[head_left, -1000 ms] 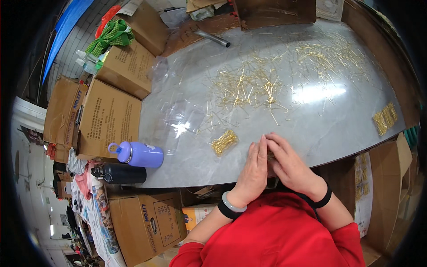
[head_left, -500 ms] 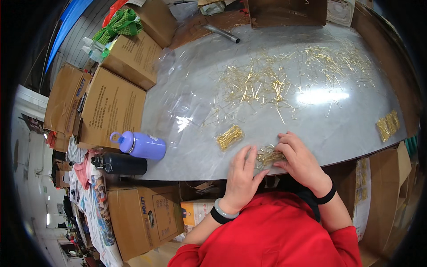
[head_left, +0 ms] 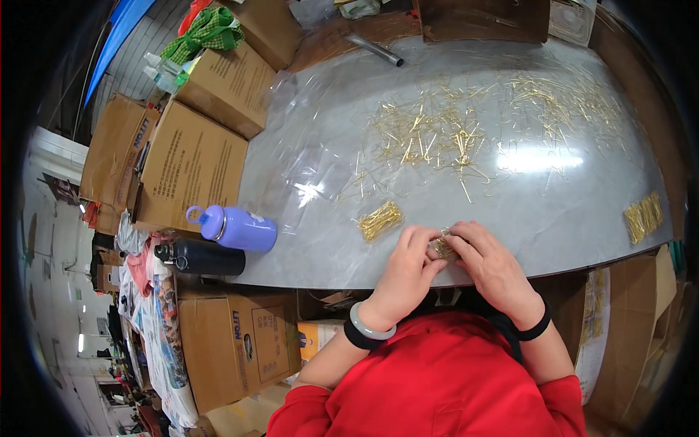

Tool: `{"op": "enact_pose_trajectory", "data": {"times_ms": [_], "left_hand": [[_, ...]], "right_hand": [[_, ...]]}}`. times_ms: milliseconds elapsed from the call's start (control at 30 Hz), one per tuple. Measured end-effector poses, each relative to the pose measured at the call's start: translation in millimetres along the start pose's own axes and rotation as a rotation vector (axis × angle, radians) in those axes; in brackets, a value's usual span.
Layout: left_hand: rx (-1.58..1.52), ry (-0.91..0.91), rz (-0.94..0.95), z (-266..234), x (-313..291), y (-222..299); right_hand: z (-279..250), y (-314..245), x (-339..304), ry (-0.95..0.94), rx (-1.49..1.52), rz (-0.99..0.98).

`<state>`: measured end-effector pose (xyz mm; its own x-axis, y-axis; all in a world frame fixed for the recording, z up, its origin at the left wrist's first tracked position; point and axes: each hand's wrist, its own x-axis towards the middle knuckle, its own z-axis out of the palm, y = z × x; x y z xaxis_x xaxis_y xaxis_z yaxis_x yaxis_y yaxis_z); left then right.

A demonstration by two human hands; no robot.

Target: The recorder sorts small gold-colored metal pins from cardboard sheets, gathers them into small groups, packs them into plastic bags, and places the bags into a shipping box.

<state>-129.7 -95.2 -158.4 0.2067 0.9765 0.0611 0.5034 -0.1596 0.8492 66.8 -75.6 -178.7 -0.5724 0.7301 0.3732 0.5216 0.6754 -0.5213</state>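
Observation:
At the near edge of the table, a small bunch of gold wire hooks (head_left: 443, 247) sits between my two hands, partly covered by fingers. My left hand (head_left: 405, 275) grips its left side, thumb and fingers bent inward. From the other side my right hand (head_left: 489, 271) closes on the same bunch. Just beyond the left hand lies a neat stack of gold wire hooks (head_left: 380, 221). A second neat stack (head_left: 644, 218) is at the far right edge. Loose gold wire hooks (head_left: 422, 138) are scattered across the table's middle and far right.
On the grey table (head_left: 328, 255), clear plastic bags (head_left: 306, 186) lie to the left. A purple bottle (head_left: 244, 229) and a black bottle (head_left: 207, 258) lie at the left edge. Cardboard boxes (head_left: 193, 164) line the left side. A metal tube (head_left: 375, 49) rests at the back.
My hands have come closer together and closed around the bunch of wire hooks, the left moving from spread fingers to a grip. The whole view has shifted slightly.

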Motion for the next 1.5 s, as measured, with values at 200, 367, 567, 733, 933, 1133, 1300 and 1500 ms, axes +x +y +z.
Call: {"op": "enact_pose_trajectory", "data": {"times_ms": [200,367,567,733,933,1133,1300,1500], "left_hand": [[0.382,-0.008,0.314,8,6,-7],[0.404,-0.071,0.384,16,11,-20],[0.465,-0.056,0.450,22,11,-25],[0.342,-0.080,0.444,19,7,-31],[0.259,-0.180,0.437,9,9,-28],[0.326,-0.211,0.457,5,10,-29],[0.309,-0.121,0.381,15,1,-25],[0.379,-0.013,0.406,29,-6,-25]], "right_hand": [[-6,5,-5,0.076,0.278,0.113],[-7,2,-22,0.274,0.488,0.358],[14,-23,-13,0.290,0.581,0.342],[8,-9,-13,0.352,0.844,0.328],[1,-11,-14,0.199,0.288,0.287],[-7,-16,-7,0.126,0.374,0.214],[7,-20,-3,0.153,0.087,0.107],[25,-23,-9,0.173,-0.238,0.071]]}}
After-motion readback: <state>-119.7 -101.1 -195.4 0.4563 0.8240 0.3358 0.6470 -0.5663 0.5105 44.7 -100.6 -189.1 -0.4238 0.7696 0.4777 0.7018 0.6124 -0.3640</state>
